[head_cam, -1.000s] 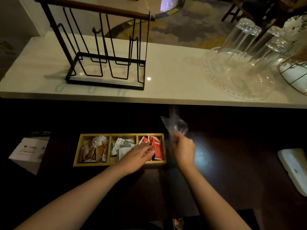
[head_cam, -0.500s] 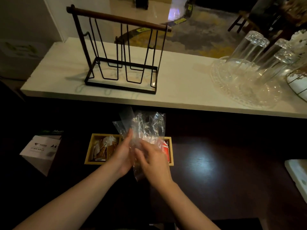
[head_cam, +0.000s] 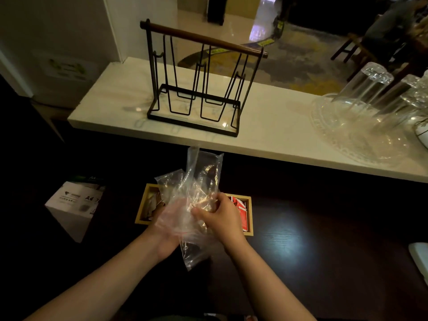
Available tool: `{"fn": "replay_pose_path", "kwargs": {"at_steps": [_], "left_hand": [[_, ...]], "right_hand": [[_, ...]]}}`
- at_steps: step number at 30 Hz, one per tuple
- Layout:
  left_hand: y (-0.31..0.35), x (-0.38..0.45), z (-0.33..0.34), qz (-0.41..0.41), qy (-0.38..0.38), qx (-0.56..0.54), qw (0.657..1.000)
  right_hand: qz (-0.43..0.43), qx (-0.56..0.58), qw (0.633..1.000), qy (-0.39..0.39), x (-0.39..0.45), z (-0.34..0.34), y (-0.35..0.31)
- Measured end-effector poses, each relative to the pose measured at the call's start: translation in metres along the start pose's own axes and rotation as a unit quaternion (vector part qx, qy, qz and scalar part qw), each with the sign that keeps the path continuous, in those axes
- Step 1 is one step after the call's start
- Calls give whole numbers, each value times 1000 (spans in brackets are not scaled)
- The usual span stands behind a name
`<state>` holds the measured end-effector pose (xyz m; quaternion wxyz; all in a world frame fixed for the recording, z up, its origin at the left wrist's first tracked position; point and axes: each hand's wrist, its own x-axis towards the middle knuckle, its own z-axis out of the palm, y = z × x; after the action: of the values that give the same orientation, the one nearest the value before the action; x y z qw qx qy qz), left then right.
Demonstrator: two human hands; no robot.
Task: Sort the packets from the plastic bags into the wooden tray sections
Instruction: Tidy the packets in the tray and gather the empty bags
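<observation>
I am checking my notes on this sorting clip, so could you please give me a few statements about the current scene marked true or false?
1. Both hands hold clear plastic bags above the wooden tray. True.
2. Red packets lie in the tray's right section. True.
3. The black wire rack holds glasses. False: it is empty; the glasses stand on a clear tray to the right.
4. The right hand rests flat on the dark table. False: it grips the bags.
5. The left hand is partly behind the plastic. True.

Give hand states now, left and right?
Left hand: under the plastic bags, gripping them.
Right hand: closed on the same bags, above the wooden tray.
</observation>
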<state>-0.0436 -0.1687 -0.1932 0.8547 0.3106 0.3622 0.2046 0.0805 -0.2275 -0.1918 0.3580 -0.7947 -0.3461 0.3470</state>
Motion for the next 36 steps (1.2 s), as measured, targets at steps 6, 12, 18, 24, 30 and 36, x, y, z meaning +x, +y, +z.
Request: {"fn": "replay_pose_path", "kwargs": {"at_steps": [6,12,18,24,30,36], "left_hand": [[-5,-4,-17,-16,30,-27,999],[1,-10,-15,11,56,-8,998],[12,-13,-17,36,35,22,998],[19,-12,-23,-1,3,-11,1000],[24,-7,-33,26,97,69,993],[29,-13,-27,49,74,108,990]], "right_hand": [[-25,134,991,-19,-4,0,-8],[-47,165,982,82,1,-26,-2],[77,351,927,-105,-4,-55,1],[19,369,925,-85,-7,-49,-8],[-55,296,945,-129,-6,-61,-19],[-97,331,917,-199,-12,-65,-29]]}}
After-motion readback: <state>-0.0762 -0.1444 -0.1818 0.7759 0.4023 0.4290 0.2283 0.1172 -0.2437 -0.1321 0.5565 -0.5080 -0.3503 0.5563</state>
